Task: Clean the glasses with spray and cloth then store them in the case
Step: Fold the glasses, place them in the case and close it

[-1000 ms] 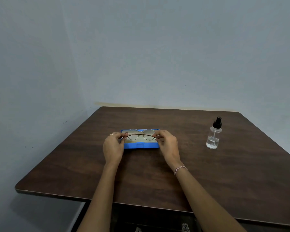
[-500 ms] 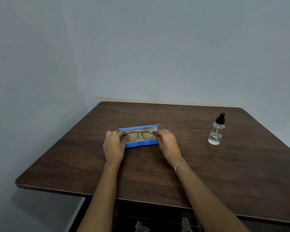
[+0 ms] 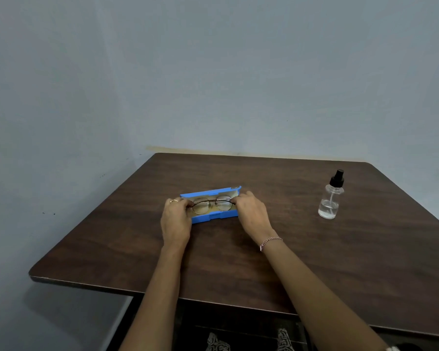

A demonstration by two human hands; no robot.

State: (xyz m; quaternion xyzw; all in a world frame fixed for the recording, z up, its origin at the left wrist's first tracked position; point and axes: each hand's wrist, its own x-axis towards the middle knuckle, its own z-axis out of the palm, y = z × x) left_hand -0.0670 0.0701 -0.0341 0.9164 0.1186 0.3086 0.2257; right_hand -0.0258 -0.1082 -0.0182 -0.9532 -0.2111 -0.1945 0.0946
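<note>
Your left hand (image 3: 175,219) pinches 9 o'clock end of glasses (image 3: 212,205), right hand (image 3: 252,214) pinches 3 o'clock end. Frame level within open blue case (image 3: 213,217), contact unclear. Keep grip light, stay off lenses, move both ends together. Spray bottle (image 3: 330,198) well apart at 3 o'clock.

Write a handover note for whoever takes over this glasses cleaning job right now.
Left hand pinches one end of the glasses, right hand the other.
Glasses sit low in the open blue case; whether they rest on its lining is unclear.
Spray bottle stands upright on the table, to the right. No cloth in view.
Cleaning cannot be confirmed. Left: let go, close the case.
</note>
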